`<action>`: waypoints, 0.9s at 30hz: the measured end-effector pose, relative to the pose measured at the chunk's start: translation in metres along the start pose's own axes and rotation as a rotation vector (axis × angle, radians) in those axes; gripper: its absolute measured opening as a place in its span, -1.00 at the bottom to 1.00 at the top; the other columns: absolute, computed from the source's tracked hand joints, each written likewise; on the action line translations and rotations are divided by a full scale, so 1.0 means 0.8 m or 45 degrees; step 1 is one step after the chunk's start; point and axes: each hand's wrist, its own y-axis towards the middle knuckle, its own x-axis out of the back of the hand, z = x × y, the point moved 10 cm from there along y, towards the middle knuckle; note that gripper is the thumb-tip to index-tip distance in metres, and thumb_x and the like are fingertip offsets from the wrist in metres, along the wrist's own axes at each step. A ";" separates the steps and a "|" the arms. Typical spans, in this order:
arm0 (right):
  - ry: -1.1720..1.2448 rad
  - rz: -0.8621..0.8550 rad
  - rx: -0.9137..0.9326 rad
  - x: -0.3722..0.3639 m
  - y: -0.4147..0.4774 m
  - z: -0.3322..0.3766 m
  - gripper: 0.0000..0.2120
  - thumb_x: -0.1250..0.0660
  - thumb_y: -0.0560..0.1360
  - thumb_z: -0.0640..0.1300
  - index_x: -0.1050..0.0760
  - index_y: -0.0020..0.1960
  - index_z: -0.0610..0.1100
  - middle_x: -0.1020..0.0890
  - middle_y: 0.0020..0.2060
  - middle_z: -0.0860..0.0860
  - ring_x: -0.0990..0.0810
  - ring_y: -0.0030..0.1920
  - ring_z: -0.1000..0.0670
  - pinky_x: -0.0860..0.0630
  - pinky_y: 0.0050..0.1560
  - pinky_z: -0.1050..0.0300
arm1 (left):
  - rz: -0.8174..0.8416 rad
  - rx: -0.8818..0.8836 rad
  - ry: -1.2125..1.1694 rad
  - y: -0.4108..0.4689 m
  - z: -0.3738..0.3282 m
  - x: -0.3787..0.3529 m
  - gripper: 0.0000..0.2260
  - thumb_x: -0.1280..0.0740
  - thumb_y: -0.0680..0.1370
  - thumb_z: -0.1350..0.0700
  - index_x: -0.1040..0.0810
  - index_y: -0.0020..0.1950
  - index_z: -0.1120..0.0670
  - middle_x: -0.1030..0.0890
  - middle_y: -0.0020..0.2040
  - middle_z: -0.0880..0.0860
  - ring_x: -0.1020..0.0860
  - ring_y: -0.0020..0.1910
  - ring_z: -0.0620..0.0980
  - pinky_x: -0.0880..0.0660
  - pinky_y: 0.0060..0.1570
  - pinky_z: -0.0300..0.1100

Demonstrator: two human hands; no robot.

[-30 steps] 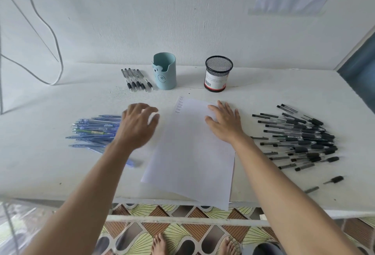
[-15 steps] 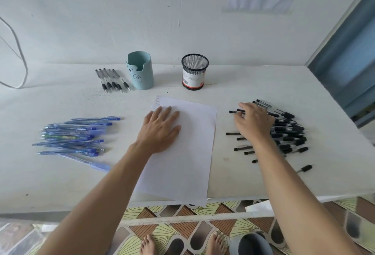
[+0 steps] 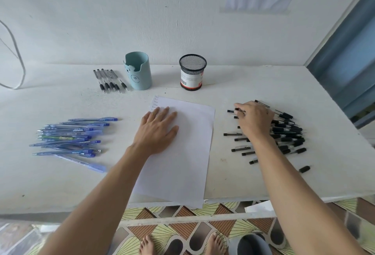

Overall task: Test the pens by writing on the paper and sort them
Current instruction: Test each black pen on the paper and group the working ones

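A white sheet of paper (image 3: pixel 188 153) lies in the middle of the white table (image 3: pixel 253 84), with small handwriting at its top left corner. My left hand (image 3: pixel 158 131) rests flat on the sheet's upper left part, fingers spread. A pile of black pens (image 3: pixel 288 131) lies to the right of the paper. My right hand (image 3: pixel 254 121) is on the pile's left side, its fingertips pinching one black pen (image 3: pixel 231 111) at the pile's far left edge. A heap of blue pens (image 3: pixel 69 137) lies left of the paper.
A teal pen cup (image 3: pixel 139 71) and a black mesh pen cup (image 3: pixel 192 72) stand at the back near the wall. Several black-gripped pens (image 3: pixel 107 80) lie in a row left of the teal cup. A cable (image 3: pixel 20 68) hangs at far left. The table's front edge is near my body.
My left hand moved from beside the blue pens onto the paper. My right hand left the paper, reached the black pile and closed its fingertips on a pen. The view swung right.
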 end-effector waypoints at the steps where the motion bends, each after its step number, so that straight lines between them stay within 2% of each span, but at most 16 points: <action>1: -0.017 -0.057 0.061 0.005 -0.001 0.010 -0.74 -0.36 0.58 -0.12 -0.63 0.24 0.07 -0.67 0.07 0.04 -0.56 0.11 -0.10 -0.26 0.22 -0.09 | -0.001 0.000 0.000 0.000 0.000 0.000 -0.24 0.25 0.46 -0.34 -0.17 0.61 -0.12 -0.14 0.63 -0.03 -0.05 0.61 0.09 0.06 0.54 0.00; 5: 0.091 -0.259 0.431 0.026 -0.010 0.090 -0.77 -0.46 0.48 -0.12 -0.69 0.13 -0.01 -0.70 -0.15 0.02 -0.59 -0.13 -0.18 -0.42 -0.05 -0.07 | 0.000 0.007 -0.020 0.000 0.000 0.000 -0.24 0.24 0.46 -0.35 -0.17 0.61 -0.12 -0.14 0.63 -0.03 -0.04 0.61 0.09 0.08 0.54 -0.01; 8: 0.261 -0.264 0.606 0.029 -0.028 0.155 -0.74 -0.38 0.50 -0.06 -0.68 0.14 -0.08 -0.67 -0.21 -0.03 -0.58 -0.16 -0.21 -0.53 -0.13 -0.06 | 0.008 0.018 -0.064 0.000 0.002 0.001 -0.22 0.22 0.44 -0.36 -0.19 0.61 -0.13 -0.14 0.63 -0.05 -0.03 0.61 0.06 0.10 0.54 -0.03; 11: 0.466 0.066 0.464 0.000 -0.033 0.191 -0.57 -0.39 0.55 -0.04 -0.50 0.40 -0.08 -0.69 -0.11 -0.08 -0.59 -0.07 -0.18 -0.53 -0.04 -0.03 | -0.020 0.015 -0.182 0.001 0.006 0.005 -0.25 0.12 0.44 -0.28 -0.27 0.58 -0.06 -0.22 0.61 -0.02 -0.10 0.60 0.06 0.06 0.53 -0.06; 13: 0.568 0.275 0.300 -0.027 -0.034 0.199 -0.40 -0.43 0.52 -0.05 -0.33 0.51 -0.05 -0.69 -0.09 -0.11 -0.61 -0.08 -0.13 -0.52 0.00 0.01 | -0.117 0.011 -0.379 -0.001 0.011 0.016 -0.36 -0.02 0.46 -0.07 -0.38 0.52 0.04 -0.36 0.54 0.06 -0.24 0.55 0.10 -0.06 0.50 -0.06; 15: 0.656 0.467 0.090 -0.059 -0.036 0.192 -0.46 -0.48 0.48 -0.05 -0.40 0.40 -0.09 -0.67 -0.10 -0.12 -0.67 -0.20 -0.06 -0.57 -0.06 0.11 | -0.255 0.019 -0.577 -0.007 0.019 0.030 -0.43 -0.11 0.42 0.15 -0.49 0.43 0.14 -0.50 0.41 0.13 -0.37 0.44 0.16 -0.20 0.42 -0.12; 17: 0.691 0.652 -0.043 -0.089 -0.049 0.185 -0.64 -0.49 0.48 -0.05 -0.51 0.20 -0.15 -0.63 -0.15 -0.06 -0.66 -0.43 0.05 -0.59 -0.25 0.26 | -0.352 0.055 -0.664 -0.013 0.028 0.040 -0.46 -0.12 0.40 0.22 -0.55 0.35 0.20 -0.56 0.32 0.17 -0.43 0.36 0.19 -0.26 0.36 -0.15; 18: 0.713 0.698 -0.073 -0.099 -0.054 0.184 -0.69 -0.49 0.48 -0.06 -0.54 0.14 -0.15 -0.61 -0.17 -0.02 -0.65 -0.48 0.06 -0.60 -0.29 0.27 | -0.371 0.071 -0.677 -0.016 0.030 0.042 -0.47 -0.12 0.40 0.22 -0.56 0.33 0.20 -0.57 0.29 0.17 -0.44 0.34 0.20 -0.28 0.34 -0.13; 19: 0.739 0.707 -0.090 -0.104 -0.059 0.183 -0.72 -0.48 0.49 -0.05 -0.56 0.12 -0.15 -0.61 -0.16 -0.01 -0.67 -0.45 0.04 -0.63 -0.24 0.23 | -0.383 0.077 -0.682 -0.017 0.031 0.043 -0.49 -0.12 0.40 0.21 -0.56 0.32 0.21 -0.58 0.28 0.17 -0.45 0.33 0.20 -0.29 0.33 -0.12; 21: 0.731 0.662 -0.089 -0.104 -0.060 0.182 -0.70 -0.40 0.51 0.01 -0.57 0.16 -0.12 -0.65 -0.08 -0.01 -0.71 -0.25 -0.05 -0.65 -0.06 0.08 | -0.376 0.071 -0.699 -0.016 0.033 0.043 -0.52 -0.13 0.42 0.18 -0.57 0.28 0.20 -0.60 0.25 0.15 -0.47 0.31 0.18 -0.30 0.30 -0.17; 22: 0.702 0.636 -0.074 -0.101 -0.058 0.181 -0.69 -0.35 0.52 0.03 -0.57 0.19 -0.11 -0.66 -0.01 0.01 -0.70 -0.15 -0.06 -0.63 0.03 0.07 | -0.366 0.062 -0.708 -0.016 0.032 0.042 -0.56 -0.14 0.43 0.14 -0.58 0.24 0.18 -0.61 0.22 0.12 -0.48 0.29 0.17 -0.29 0.26 -0.21; 25: 0.613 0.535 0.017 -0.088 -0.050 0.172 -0.75 -0.23 0.58 -0.05 -0.58 0.17 -0.08 -0.62 0.14 0.02 -0.59 0.13 -0.03 -0.48 0.12 0.13 | -0.308 0.042 -0.632 -0.014 0.025 0.032 -0.60 -0.14 0.46 -0.21 -0.57 0.04 0.03 -0.57 0.07 -0.04 -0.43 0.19 0.03 -0.21 0.15 -0.16; 27: 0.550 0.406 0.037 -0.077 -0.043 0.156 -0.75 -0.18 0.59 -0.14 -0.57 0.17 -0.07 -0.59 0.17 -0.01 -0.56 0.15 -0.06 -0.43 0.08 0.09 | -0.215 0.058 -0.419 -0.009 0.018 0.022 -0.50 -0.14 0.38 -0.45 -0.49 -0.07 -0.06 -0.47 0.01 -0.12 -0.30 0.13 -0.11 -0.10 0.13 -0.12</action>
